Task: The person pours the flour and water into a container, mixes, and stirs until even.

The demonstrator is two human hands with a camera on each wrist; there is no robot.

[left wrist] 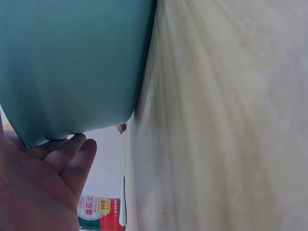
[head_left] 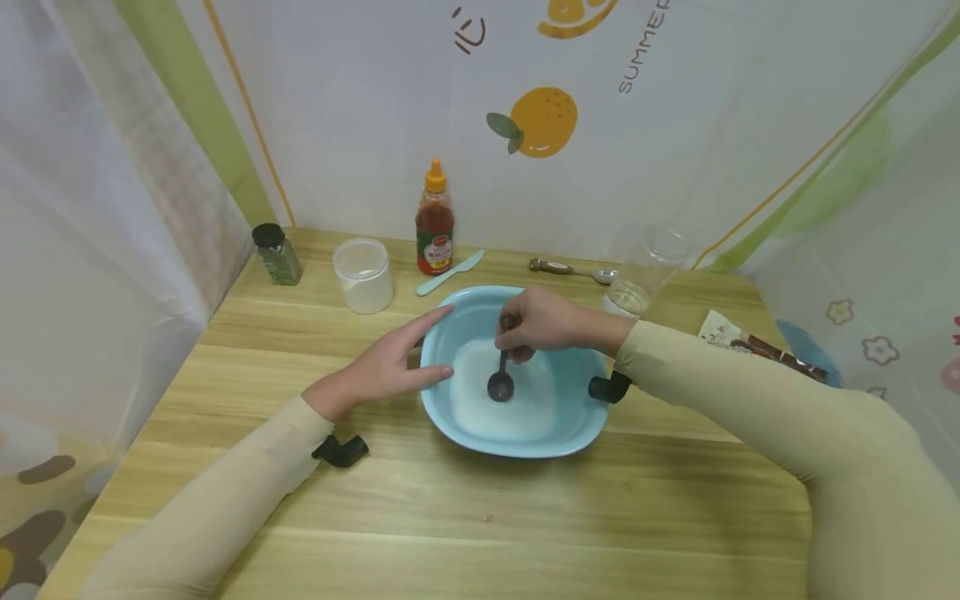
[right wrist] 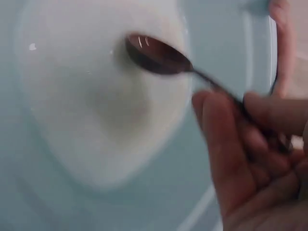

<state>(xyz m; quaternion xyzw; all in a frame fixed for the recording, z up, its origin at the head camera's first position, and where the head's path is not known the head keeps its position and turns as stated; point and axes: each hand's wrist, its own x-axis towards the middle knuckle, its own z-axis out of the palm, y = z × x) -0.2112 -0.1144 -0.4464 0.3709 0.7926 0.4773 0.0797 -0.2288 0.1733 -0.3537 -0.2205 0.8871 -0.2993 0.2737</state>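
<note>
The blue basin [head_left: 517, 451] stands on the table [head_left: 450, 542] and contains white matter [head_left: 480, 417] across its bottom. The left hand [head_left: 386, 362] holds the basin's left rim; its thumb crosses over the rim, and its other fingers are spread, with fingertips against the outer side. The right hand [head_left: 542, 323] pinches the handle of the dark spoon [head_left: 501, 386] between thumb and fingers. The spoon's bowl points down over the white matter; contact between them cannot be determined. Behind the basin, the sauce bottle [head_left: 435, 237] stands upright beside the pale green knife [head_left: 450, 273]. The clear tumbler [head_left: 645, 275] stands at rear right.
</note>
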